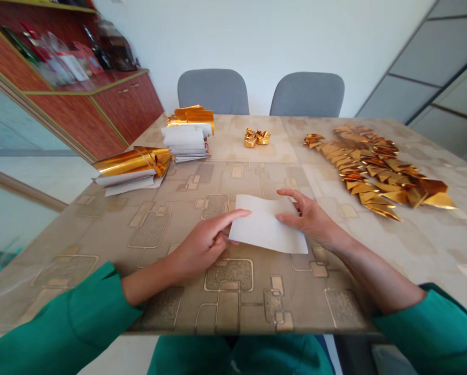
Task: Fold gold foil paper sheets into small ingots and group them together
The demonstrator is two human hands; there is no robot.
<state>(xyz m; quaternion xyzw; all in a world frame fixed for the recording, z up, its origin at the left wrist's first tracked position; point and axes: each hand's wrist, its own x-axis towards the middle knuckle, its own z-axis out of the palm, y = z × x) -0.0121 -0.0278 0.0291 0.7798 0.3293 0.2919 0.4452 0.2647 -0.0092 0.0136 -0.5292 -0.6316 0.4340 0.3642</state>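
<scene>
A sheet of paper (267,229), white side up, is held above the table in front of me. My left hand (213,237) pinches its left edge, thumb on top and fingers underneath. At the right edge, my right hand (306,216) has its thumb over the sheet and its index finger stretched past the far corner; its other fingers are partly hidden. Beyond the sheet, two folded gold paper pieces (257,138) sit close together. To the right lies a large spread of folded gold pieces (374,166).
Stacks of gold and white paper (186,140) stand at the back left, with another gold-backed bundle (134,166) nearer. A patterned cloth covers the table (147,229). Two grey chairs (213,91) are behind it. A wooden cabinet (127,99) with bottles stands left.
</scene>
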